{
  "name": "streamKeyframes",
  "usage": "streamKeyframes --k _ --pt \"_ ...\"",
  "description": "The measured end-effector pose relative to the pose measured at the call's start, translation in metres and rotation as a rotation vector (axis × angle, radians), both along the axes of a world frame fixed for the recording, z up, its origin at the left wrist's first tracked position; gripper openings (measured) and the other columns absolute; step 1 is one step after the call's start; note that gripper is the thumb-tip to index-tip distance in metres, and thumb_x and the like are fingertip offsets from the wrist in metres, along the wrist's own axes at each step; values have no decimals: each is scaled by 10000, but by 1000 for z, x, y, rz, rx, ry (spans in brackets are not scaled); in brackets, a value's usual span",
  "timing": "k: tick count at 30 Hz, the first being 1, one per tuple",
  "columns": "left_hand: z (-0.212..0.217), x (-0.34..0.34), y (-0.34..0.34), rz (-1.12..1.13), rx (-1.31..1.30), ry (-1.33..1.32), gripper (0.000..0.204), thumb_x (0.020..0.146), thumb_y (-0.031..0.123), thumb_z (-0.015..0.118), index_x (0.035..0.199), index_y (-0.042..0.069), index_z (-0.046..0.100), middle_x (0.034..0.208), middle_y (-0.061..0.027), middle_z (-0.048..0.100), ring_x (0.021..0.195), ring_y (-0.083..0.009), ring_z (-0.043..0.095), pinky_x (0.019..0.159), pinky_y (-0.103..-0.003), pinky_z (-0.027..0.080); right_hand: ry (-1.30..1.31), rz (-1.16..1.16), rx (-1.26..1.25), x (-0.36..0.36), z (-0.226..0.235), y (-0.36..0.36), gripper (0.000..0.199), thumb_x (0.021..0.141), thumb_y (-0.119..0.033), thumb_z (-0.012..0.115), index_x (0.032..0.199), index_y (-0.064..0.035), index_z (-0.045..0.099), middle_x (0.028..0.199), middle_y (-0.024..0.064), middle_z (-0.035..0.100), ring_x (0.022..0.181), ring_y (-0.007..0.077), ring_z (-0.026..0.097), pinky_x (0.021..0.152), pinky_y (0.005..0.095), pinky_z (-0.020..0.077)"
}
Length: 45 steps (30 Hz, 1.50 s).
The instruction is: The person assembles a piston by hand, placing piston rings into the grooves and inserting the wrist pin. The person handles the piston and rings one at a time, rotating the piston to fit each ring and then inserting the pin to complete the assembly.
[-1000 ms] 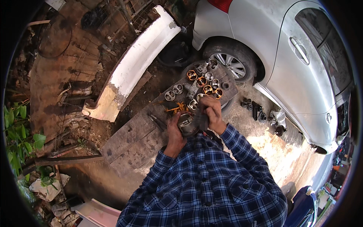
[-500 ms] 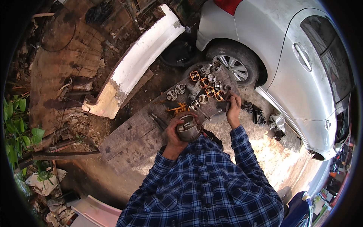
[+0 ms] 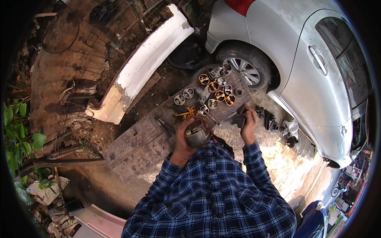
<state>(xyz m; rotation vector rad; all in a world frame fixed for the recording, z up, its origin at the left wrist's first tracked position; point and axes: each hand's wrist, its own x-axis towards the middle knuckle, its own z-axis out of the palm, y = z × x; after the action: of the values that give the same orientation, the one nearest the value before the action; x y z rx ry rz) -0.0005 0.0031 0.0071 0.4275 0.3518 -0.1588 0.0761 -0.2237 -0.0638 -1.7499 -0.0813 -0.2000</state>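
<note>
An open-air car-repair yard, shown by 1 silver car (image 3: 285, 59), pistons (image 3: 220, 95) on a wooden bench (image 3: 135, 144) and foliage (image 3: 20, 127).

I hold a piston (image 3: 198, 139) of dull grey metal, ridged around its side. I wear a matt cloth shirt (image 3: 216, 194); the bench (image 3: 133, 148) before me is rough, stained wood. The car (image 3: 299, 93) has smooth, glossy paint, the white panel (image 3: 149, 53) a chipped, patchy coat.
</note>
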Motion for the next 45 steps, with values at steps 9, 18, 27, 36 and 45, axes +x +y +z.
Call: streamKeyframes --k 9,18,27,36,45 --pt "-13 -1 1 68 77 157 337 918 235 493 1070 -34 629 945 -140 659 874 -261 671 793 -397 592 -350 438 91 2 30 41 271 940 -194 474 1049 18 602 809 135 608 745 300 547 778 428 408" --pt "-15 -10 -4 112 729 -6 299 925 233 500 1048 11 656 974 -84 673 901 -196 662 819 -333 554 -380 590 -148 -6 73 64 252 742 -199 533 868 2 621 882 155 651 804 350 587 788 425 411" --pt "-13 -4 -3 101 445 173 271 900 165 496 1036 -4 659 987 -86 674 894 -175 671 767 -332 576 -491 590 -152 -5 70 71 194 839 -152 513 868 -13 644 798 144 642 716 329 581 718 425 421" --pt "-7 -1 -6 171 465 203 292 857 73 429 962 -55 669 913 -124 685 770 -193 671 692 -296 552 -299 306 -51 -7 79 82 205 790 -139 520 903 -16 638 800 146 631 712 313 603 700 413 470" --pt "-9 3 -5 183 438 231 270 874 75 442 933 -47 675 892 -112 687 766 -181 668 696 -298 554 -159 443 -30 -3 79 76 319 724 -281 542 899 -42 659 803 110 648 747 297 600 758 408 448"
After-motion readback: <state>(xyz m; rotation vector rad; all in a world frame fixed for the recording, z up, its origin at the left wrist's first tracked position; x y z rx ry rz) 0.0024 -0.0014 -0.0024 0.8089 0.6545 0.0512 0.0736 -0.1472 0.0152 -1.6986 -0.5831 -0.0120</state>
